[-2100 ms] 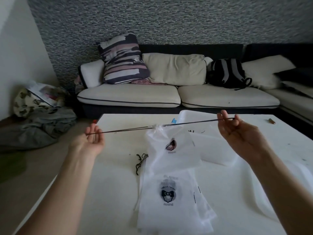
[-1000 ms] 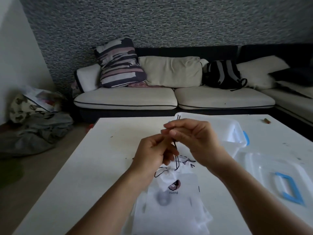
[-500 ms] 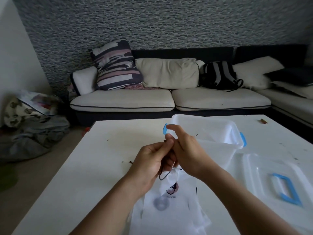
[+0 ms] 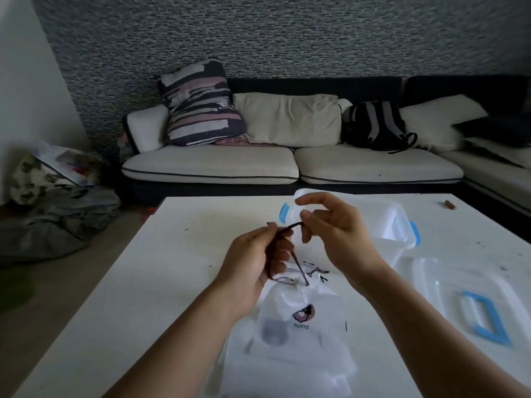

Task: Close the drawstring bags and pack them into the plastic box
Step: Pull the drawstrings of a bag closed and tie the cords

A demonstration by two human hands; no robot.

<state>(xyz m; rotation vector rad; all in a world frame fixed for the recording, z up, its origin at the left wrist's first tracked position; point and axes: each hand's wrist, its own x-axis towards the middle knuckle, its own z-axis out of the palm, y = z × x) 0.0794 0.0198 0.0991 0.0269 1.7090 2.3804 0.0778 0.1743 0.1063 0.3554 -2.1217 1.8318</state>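
Note:
A white drawstring bag [image 4: 301,317] with a small printed figure lies on top of a stack of similar bags at the near middle of the white table [image 4: 161,271]. Its mouth is gathered and its dark cord [image 4: 284,234] runs up to both hands. My left hand [image 4: 253,262] grips the cord in curled fingers. My right hand [image 4: 336,228] pinches the cord's looped end just above and to the right. Behind the hands stands the clear plastic box [image 4: 385,222] with blue latches, partly hidden by my right hand.
The box lid [image 4: 471,300] with a blue handle lies at the right of the table. A small brown stick [image 4: 449,204] lies near the far right edge. A sofa [image 4: 287,165] with cushions and a backpack stands behind the table; a cloth pile lies on the floor at left.
The hands, spread wide with the cord taut 2.1 s ago, have come together over the bag. Since half a second ago my right hand has lifted and drawn a loop of cord.

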